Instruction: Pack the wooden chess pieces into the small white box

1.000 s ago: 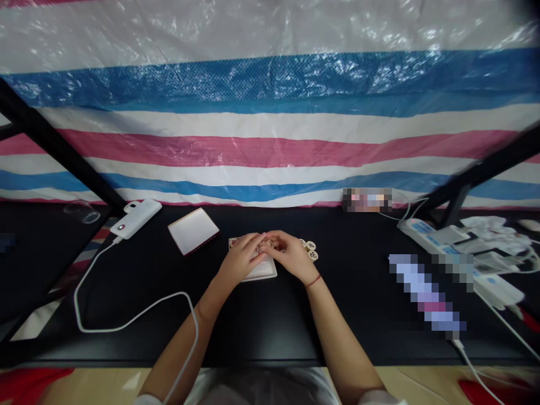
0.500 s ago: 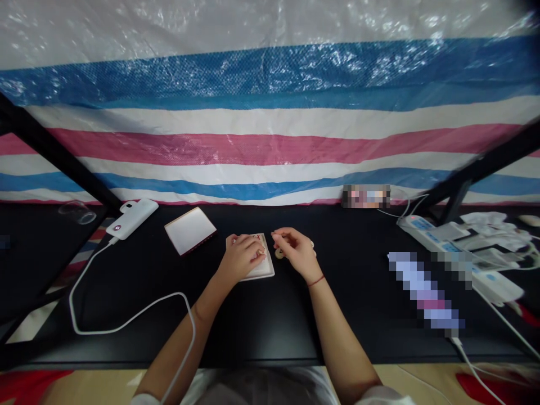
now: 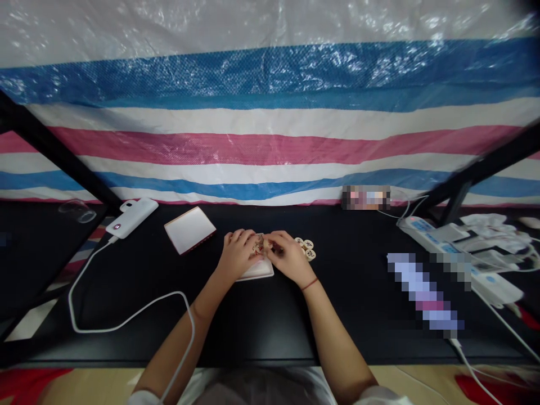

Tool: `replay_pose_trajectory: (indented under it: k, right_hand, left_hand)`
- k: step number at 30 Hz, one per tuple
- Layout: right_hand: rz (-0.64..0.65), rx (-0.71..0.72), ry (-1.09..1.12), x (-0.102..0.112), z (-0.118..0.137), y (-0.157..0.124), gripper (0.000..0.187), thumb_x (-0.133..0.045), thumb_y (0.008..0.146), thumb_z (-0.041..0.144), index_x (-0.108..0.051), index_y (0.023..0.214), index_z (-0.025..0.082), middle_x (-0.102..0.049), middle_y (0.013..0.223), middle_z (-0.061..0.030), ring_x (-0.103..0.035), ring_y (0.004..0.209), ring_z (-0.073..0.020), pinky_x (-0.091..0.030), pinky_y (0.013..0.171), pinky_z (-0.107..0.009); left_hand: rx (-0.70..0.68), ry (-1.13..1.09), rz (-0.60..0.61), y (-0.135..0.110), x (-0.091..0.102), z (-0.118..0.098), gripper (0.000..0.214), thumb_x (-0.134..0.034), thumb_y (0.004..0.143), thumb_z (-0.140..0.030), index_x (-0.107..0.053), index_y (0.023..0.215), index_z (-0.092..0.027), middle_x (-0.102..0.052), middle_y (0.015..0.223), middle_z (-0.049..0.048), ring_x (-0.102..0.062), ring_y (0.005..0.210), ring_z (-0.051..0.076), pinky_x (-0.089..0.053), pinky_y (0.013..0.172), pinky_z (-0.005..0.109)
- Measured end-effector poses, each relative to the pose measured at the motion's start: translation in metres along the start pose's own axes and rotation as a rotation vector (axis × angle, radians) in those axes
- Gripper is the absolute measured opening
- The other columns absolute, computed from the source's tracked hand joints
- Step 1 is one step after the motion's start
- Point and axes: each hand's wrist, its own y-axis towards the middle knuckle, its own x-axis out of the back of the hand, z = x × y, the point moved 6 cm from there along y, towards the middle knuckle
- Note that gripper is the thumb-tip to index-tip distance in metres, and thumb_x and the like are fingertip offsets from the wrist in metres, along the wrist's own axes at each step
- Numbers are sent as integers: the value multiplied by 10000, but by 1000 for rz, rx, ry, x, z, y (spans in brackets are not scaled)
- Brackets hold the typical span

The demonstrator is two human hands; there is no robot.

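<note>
A shallow white box (image 3: pixel 258 272) lies on the black table in front of me, with several round Chinese chess pieces (image 3: pixel 259 246) in its far part. My left hand (image 3: pixel 239 253) rests over the box's left side, its fingers stretched across the pieces and hiding some of them. At the box's right edge, my right hand (image 3: pixel 289 256) pinches a pale chess piece (image 3: pixel 267 244) between thumb and fingers. Just right of that hand, several loose chess pieces (image 3: pixel 309 244) lie on the table, marked with dark characters.
The white box lid (image 3: pixel 189 230) lies to the left. Behind it is a white power bank (image 3: pixel 133 218), its cable (image 3: pixel 126 326) looping near my left forearm. On the right are a power strip (image 3: pixel 447 247) with chargers and a blurred-out long object (image 3: pixel 426 295). A striped sheet (image 3: pixel 270 152) hangs behind.
My right hand has moved left to the box's right edge, uncovering the loose pieces beside it. My left hand has shifted slightly, with its fingers further apart.
</note>
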Motion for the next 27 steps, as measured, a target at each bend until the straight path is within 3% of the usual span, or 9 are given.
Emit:
replay_pose_trajectory:
  k: [3, 9, 22, 27]
  right_hand:
    - [63, 74, -180, -10, 6, 0, 182, -586, 808, 138, -646, 962, 214, -663, 951, -57, -597, 912, -207, -492, 838, -368]
    - [96, 102, -397, -19, 6, -1, 92, -612, 809, 125, -639, 822, 212, -680, 984, -63, -543, 970, -233, -430, 834, -371]
    - [88, 105, -455, -21, 7, -1, 132, -628, 826, 176, -666, 948, 207, -684, 1018, -67, -543, 957, -244, -422, 788, -361]
    - [-23, 70, -352, 1, -3, 1, 184, -578, 850, 240, -653, 1013, 196, -690, 1010, -75, -575, 948, -228, -438, 840, -355]
  left_hand:
    - [-2, -13, 5, -2, 0, 3, 378, -616, 850, -397, -584, 1196, -247, -616, 1259, 75, -513, 1178, 273, -322, 1010, 455]
    - [-17, -31, 65, -4, -6, 5, 409, -560, 887, -342, -531, 1283, -243, -579, 1345, 79, -506, 1241, 242, -311, 1062, 443]
    - [-31, -43, 68, -4, -5, 6, 401, -507, 918, -331, -524, 1308, -238, -555, 1372, 83, -482, 1285, 232, -303, 1112, 453]
    - [-5, -73, 14, -10, 7, 18, 467, -532, 895, -365, -509, 1338, -219, -527, 1388, 110, -411, 1346, 287, -236, 1149, 542]
